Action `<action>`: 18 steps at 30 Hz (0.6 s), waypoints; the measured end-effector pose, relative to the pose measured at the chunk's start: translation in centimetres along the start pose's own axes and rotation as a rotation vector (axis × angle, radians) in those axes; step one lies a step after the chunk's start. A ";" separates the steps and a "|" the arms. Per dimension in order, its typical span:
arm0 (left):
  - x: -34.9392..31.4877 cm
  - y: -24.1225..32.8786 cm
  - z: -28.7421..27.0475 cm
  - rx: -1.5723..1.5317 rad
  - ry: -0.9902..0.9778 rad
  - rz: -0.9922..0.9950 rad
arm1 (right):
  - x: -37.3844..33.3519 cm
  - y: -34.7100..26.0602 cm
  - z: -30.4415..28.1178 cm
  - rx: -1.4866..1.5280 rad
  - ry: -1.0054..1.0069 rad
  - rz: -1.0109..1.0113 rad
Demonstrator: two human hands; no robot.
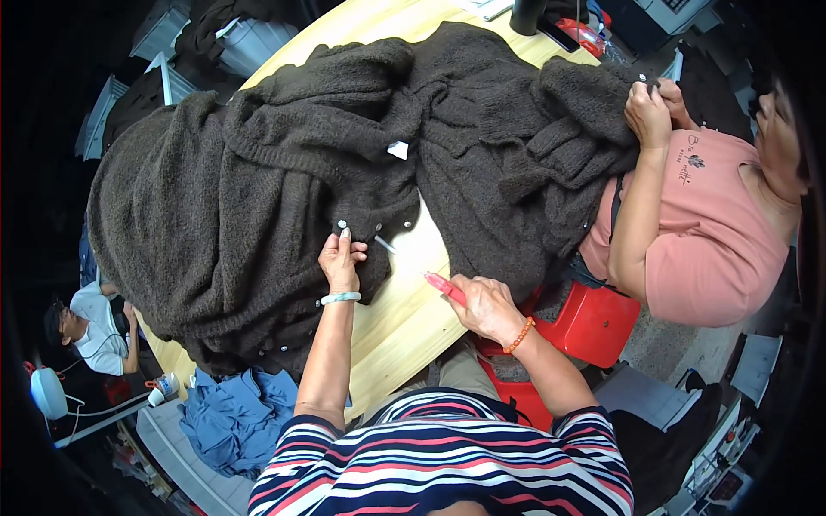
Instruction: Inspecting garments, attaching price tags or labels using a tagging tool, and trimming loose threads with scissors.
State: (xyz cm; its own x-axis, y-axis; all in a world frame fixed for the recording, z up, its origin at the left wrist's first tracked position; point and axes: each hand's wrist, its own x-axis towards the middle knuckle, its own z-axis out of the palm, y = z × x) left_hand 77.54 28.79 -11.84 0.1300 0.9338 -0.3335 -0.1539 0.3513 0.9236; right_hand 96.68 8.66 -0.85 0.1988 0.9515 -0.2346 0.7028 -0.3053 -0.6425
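A thick dark brown knit garment (181, 206) lies bunched over the left half of the table. My left hand (343, 261) pinches its edge, thumb and fingertips just below a shiny round button (342, 224). More small buttons (407, 224) show along the same edge. In my right hand (488, 308) is a slim red tool (447, 289) with a narrow tip, held over the table's near edge and apart from the cloth. Its exact kind does not show. Close to my left hand, a thin pale rod (385, 244) sticks out from the garment's edge.
The light wooden table (387, 344) curves around me. On the right, a co-worker in a pink top (714, 232) handles another dark knit piece (508, 155). A red stool (594, 327) stands near my right arm. Blue cloth (232, 417) lies below left; another person (99, 327) sits far left.
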 end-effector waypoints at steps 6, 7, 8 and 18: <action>-3.8 -1.1 4.1 -0.191 -0.008 -0.206 | -1.4 0.1 2.1 0.009 0.158 0.012; -4.3 -2.2 4.4 -0.190 -0.037 -0.225 | -1.6 0.0 2.4 0.002 0.149 0.055; -4.6 -3.0 4.5 -0.189 -0.061 -0.242 | -1.8 -0.2 2.7 -0.003 0.136 0.093; 0.2 -4.8 6.7 -0.485 -0.011 -0.287 | -0.7 1.2 1.7 -0.069 0.061 0.113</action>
State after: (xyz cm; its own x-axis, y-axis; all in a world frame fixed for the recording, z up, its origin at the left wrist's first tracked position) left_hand 84.91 26.79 -15.07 0.2434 0.7960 -0.5543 -0.5428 0.5854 0.6023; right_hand 96.19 7.60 -2.71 0.3192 0.9123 -0.2565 0.7185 -0.4095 -0.5622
